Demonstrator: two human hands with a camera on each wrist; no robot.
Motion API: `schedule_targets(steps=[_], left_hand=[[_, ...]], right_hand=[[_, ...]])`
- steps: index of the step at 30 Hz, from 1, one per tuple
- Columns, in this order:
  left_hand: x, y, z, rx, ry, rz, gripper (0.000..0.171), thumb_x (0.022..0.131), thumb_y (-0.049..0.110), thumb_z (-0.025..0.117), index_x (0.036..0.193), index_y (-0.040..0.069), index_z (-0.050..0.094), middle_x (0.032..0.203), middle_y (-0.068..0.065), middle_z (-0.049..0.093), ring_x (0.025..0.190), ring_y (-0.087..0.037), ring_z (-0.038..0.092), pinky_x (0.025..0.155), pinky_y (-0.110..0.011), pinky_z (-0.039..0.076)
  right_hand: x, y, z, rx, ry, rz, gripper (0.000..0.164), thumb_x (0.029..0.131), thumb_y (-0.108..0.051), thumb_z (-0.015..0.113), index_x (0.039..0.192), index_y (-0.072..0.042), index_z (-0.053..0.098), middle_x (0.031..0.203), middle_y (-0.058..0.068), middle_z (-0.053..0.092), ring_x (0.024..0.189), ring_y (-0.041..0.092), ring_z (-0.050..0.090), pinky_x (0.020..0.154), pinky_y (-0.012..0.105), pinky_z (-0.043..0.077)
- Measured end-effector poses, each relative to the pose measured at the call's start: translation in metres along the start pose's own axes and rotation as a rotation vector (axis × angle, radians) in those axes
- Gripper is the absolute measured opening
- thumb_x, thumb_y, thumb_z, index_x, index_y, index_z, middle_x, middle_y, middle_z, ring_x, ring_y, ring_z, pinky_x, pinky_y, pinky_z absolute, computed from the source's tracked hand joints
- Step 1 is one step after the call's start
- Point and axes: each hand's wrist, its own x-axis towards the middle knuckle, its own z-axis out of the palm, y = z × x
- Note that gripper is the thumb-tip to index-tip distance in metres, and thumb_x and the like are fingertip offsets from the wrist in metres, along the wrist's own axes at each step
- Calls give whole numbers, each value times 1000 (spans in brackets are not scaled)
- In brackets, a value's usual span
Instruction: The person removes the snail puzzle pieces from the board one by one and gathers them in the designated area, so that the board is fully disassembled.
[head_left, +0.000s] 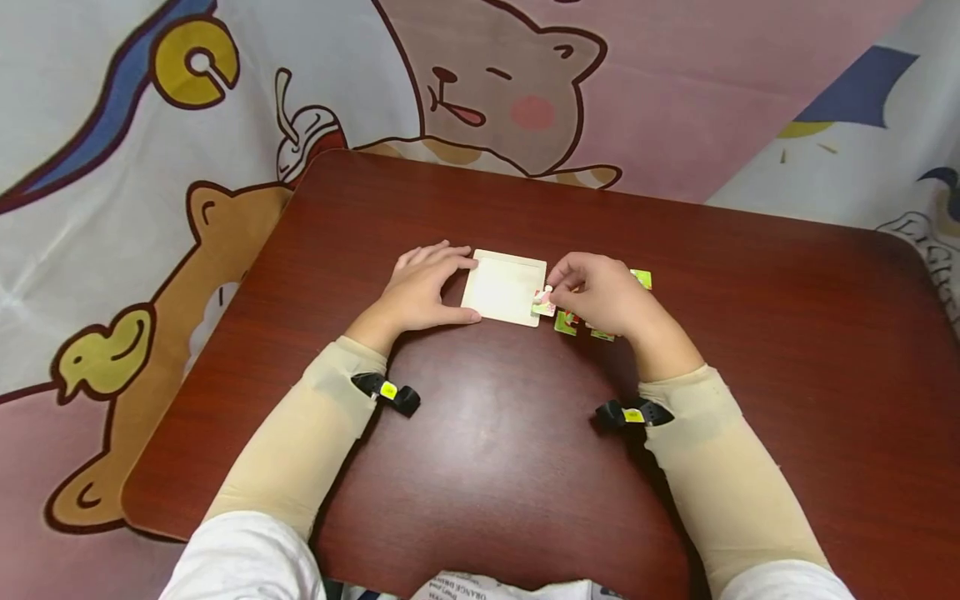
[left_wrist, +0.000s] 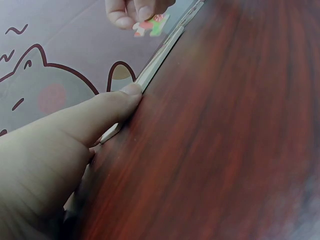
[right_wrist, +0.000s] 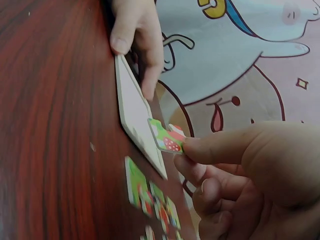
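Observation:
A pale wooden puzzle tray [head_left: 501, 287] lies flat on the table, bare inside except where a piece overlaps its right side. My left hand [head_left: 420, 287] spreads along the tray's left side. Its thumb [left_wrist: 127, 95] touches the near corner; the index fingertip lies by the far corner. Between thumb and fingertips, my right hand [head_left: 600, 292] pinches a jigsaw piece [right_wrist: 167, 137] printed green and pink with white dots. That piece is tilted over the tray's right edge. Several other jigsaw pieces [right_wrist: 135, 182] lie right of the tray, partly hidden under the right hand in the head view.
The dark red-brown wooden table [head_left: 480, 467] reaches round both forearms. A cloth with cartoon animals [head_left: 510, 92] hangs behind and left of it. Each wrist carries a black strap [head_left: 633, 414].

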Motion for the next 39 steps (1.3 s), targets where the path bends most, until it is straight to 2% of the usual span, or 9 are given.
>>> schedule_targets(steps=[5, 10, 20, 27, 35, 39], left_hand=[[-1, -2, 0, -2, 8, 1, 90, 82, 69, 81, 155, 22, 56, 168, 3, 42, 160, -25, 25, 124, -55, 14], [-1, -5, 1, -1, 18, 0, 91, 81, 70, 81, 154, 22, 56, 167, 2, 43, 160, -25, 25, 124, -56, 14], [-2, -3, -2, -10, 15, 4, 91, 82, 68, 81, 155, 21, 56, 168, 1, 42, 160, -26, 25, 124, -56, 14], [-1, -4, -1, -7, 14, 6, 90, 82, 69, 81, 155, 22, 55, 168, 2, 41, 160, -26, 24, 124, -56, 14], [0, -2, 0, -9, 12, 10, 90, 83, 68, 81, 155, 22, 55, 168, 2, 41, 160, -26, 24, 124, -56, 14], [1, 0, 1, -8, 10, 10, 90, 83, 68, 81, 155, 22, 56, 168, 2, 42, 160, -25, 24, 124, -56, 14]], right_hand=[[-10, 15, -13, 32, -27, -22, 10, 99, -12, 74, 109, -9, 72, 95, 7, 73, 89, 24, 65, 77, 38, 48], [-23, 32, -29, 53, -36, -47, 11, 99, -13, 77, 108, -8, 73, 94, 7, 72, 88, 22, 64, 73, 31, 48], [-51, 68, -51, 4, -8, 72, 17, 99, -15, 77, 112, -6, 70, 96, 7, 71, 88, 23, 63, 74, 31, 47], [-62, 80, -55, -28, -41, 66, 16, 100, -12, 76, 113, -5, 69, 98, 7, 71, 90, 22, 63, 77, 28, 46], [-69, 82, -53, -119, -29, 86, 11, 100, -10, 73, 110, -7, 69, 98, 6, 72, 92, 25, 65, 83, 42, 46], [-72, 80, -50, -167, -21, 94, 12, 99, -9, 72, 110, -7, 68, 98, 8, 71, 91, 27, 64, 82, 46, 46]])
